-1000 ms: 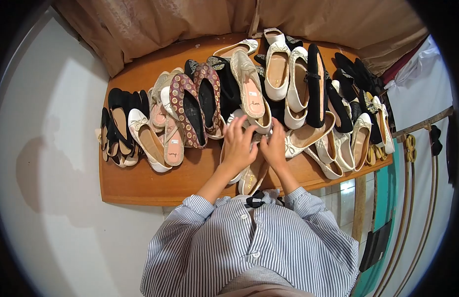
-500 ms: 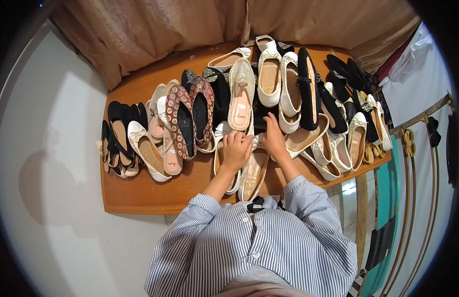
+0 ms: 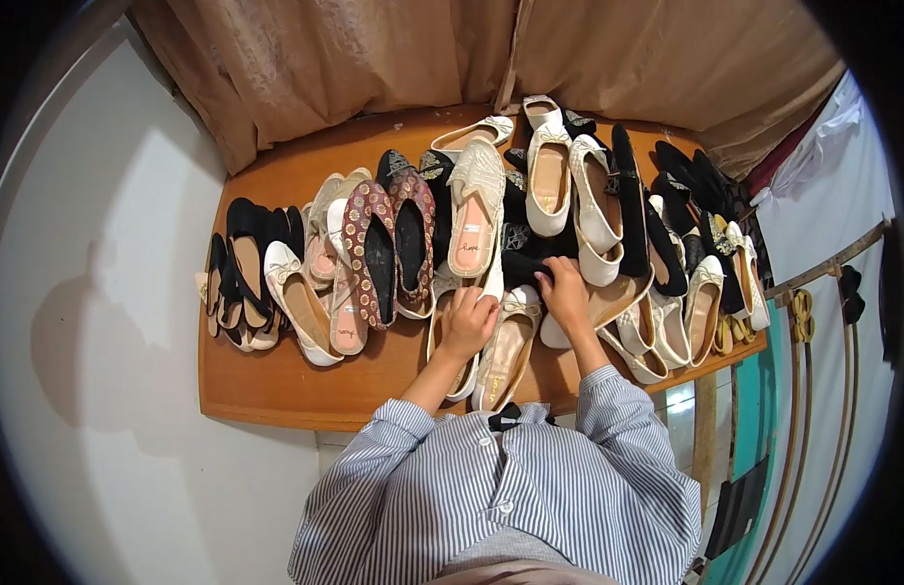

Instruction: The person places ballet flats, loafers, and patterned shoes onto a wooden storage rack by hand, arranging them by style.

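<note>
My left hand (image 3: 469, 322) is closed at the front of the pile, its fingers curled on the edge of a white flat shoe that lies partly under a cream espadrille mule (image 3: 473, 234). Just to the right, my right hand (image 3: 566, 292) pinches a black shoe (image 3: 523, 269), which is mostly hidden among the others. Between my wrists lies a white ballet flat with a bow (image 3: 508, 356), its toe pointing away from me. Beyond my right hand rests another white ballet flat (image 3: 549, 185).
Many shoes cover the wooden table (image 3: 267, 390). Maroon patterned flats (image 3: 370, 253) lie left of centre, black flats (image 3: 247, 258) farther left. Brown curtains (image 3: 374, 58) hang behind, a white wall (image 3: 130, 341) stands left, and a rail with hanging straps (image 3: 803, 322) is at right.
The view has shifted slightly, so the table appears lower. My right hand's fingers have come onto the black shoe, which now shows more. My left hand stays by the white shoe's edge.
</note>
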The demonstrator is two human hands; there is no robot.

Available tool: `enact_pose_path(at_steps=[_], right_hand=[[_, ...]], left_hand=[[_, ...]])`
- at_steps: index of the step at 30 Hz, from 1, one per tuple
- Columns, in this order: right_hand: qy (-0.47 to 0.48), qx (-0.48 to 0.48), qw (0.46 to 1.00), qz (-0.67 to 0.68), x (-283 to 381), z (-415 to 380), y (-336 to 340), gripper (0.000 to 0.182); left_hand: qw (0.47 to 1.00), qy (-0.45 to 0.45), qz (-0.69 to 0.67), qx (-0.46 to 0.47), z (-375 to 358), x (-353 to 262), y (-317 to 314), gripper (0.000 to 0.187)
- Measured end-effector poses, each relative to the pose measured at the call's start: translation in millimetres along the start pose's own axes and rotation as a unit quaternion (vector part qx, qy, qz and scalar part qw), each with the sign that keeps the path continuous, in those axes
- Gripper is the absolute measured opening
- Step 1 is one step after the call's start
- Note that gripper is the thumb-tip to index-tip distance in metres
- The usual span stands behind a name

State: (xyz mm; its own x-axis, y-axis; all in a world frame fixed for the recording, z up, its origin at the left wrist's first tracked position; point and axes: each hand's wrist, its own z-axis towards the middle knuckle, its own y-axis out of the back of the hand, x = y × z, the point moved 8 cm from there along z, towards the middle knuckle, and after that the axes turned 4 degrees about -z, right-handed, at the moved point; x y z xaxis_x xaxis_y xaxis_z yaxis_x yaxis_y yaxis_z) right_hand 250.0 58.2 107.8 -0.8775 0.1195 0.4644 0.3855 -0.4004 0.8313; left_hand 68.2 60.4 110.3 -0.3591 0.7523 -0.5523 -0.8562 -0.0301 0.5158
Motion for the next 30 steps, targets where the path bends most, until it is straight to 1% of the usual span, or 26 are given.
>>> enact_pose_path(at_steps=[1,2,4,5,6,8,9,10,11,12,14,15,16,17,18,19,20,21,22,23,24,25,26,28,29,30], right_hand=[[0.004,-0.035,0.999,0.008,5,-1,12,0.016],[0.005,-0.034,0.999,0.008,9,-1,18,0.016],[-0.017,-0.094,0.994,0.058,12,-2,36,0.016],[-0.028,-0.124,0.989,0.074,11,-4,44,0.018],[-0.030,-0.124,0.989,0.074,13,-5,49,0.018],[-0.092,-0.104,0.986,0.092,10,-10,58,0.020],[-0.102,-0.100,0.984,0.108,14,-15,62,0.020],[-0.101,-0.100,0.984,0.108,21,-21,66,0.020],[-0.095,-0.110,0.979,0.143,28,-27,70,0.020],[-0.089,-0.121,0.973,0.177,35,-34,71,0.020],[-0.079,-0.103,0.963,0.237,48,-46,61,0.020],[-0.070,-0.095,0.963,0.241,58,-51,60,0.019],[-0.062,-0.087,0.963,0.246,67,-55,59,0.019],[-0.036,-0.093,0.965,0.243,75,-59,60,0.019],[-0.010,-0.100,0.966,0.240,83,-59,61,0.020],[0.032,-0.109,0.968,0.223,95,-58,66,0.020],[0.074,-0.115,0.970,0.199,103,-57,67,0.020],[0.131,-0.108,0.973,0.155,114,-56,66,0.021],[0.186,-0.099,0.971,0.111,126,-57,64,0.023],[0.206,-0.074,0.972,0.088,133,-60,57,0.024],[0.227,-0.048,0.971,0.065,140,-63,49,0.024],[0.238,-0.040,0.969,0.054,140,-69,36,0.031],[0.240,-0.039,0.968,0.056,144,-72,33,0.031],[0.266,-0.031,0.960,0.081,153,-77,29,0.034],[0.271,-0.023,0.958,0.087,156,-80,26,0.035],[0.273,-0.021,0.958,0.087,156,-80,27,0.035]], left_hand=[[1.000,0.010,0.000,0.008,0,1,-1,0.015],[1.000,0.011,0.001,0.007,-1,2,-2,0.015],[0.999,0.017,-0.016,-0.024,-3,6,3,0.014],[0.999,0.018,-0.016,-0.023,-4,6,3,0.014],[0.999,0.027,-0.014,-0.019,-4,8,3,0.014],[0.999,0.036,-0.013,-0.016,-3,9,2,0.013],[0.999,0.045,-0.025,0.008,0,10,-1,0.013],[0.997,0.053,-0.037,0.032,3,11,-5,0.012],[0.996,0.064,-0.041,0.056,5,12,-9,0.012],[0.996,0.064,-0.041,0.056,6,11,-10,0.012],[0.992,0.058,-0.074,0.079,6,7,-16,0.012],[0.992,0.045,-0.055,0.108,3,7,-20,0.014],[0.992,0.044,-0.055,0.109,0,7,-21,0.014],[0.976,0.109,-0.166,0.094,-3,15,-20,0.020],[0.943,0.170,-0.274,0.077,-8,22,-20,0.028],[0.889,0.262,-0.369,0.069,-21,31,-22,0.042],[0.890,0.260,-0.367,0.072,-23,27,-17,0.042],[0.851,0.254,-0.459,0.022,-21,19,-5,0.041],[0.800,0.246,-0.546,-0.028,-20,15,4,0.044],[0.801,0.248,-0.544,-0.026,-21,14,8,0.044],[0.809,0.267,-0.523,-0.022,-23,16,11,0.045],[0.816,0.286,-0.501,-0.019,-25,19,14,0.047],[0.818,0.287,-0.499,-0.022,-25,19,18,0.047],[0.772,0.358,-0.515,-0.102,-32,33,25,0.046],[0.759,0.366,-0.524,-0.125,-37,40,25,0.045],[0.759,0.367,-0.523,-0.128,-39,46,25,0.045]])
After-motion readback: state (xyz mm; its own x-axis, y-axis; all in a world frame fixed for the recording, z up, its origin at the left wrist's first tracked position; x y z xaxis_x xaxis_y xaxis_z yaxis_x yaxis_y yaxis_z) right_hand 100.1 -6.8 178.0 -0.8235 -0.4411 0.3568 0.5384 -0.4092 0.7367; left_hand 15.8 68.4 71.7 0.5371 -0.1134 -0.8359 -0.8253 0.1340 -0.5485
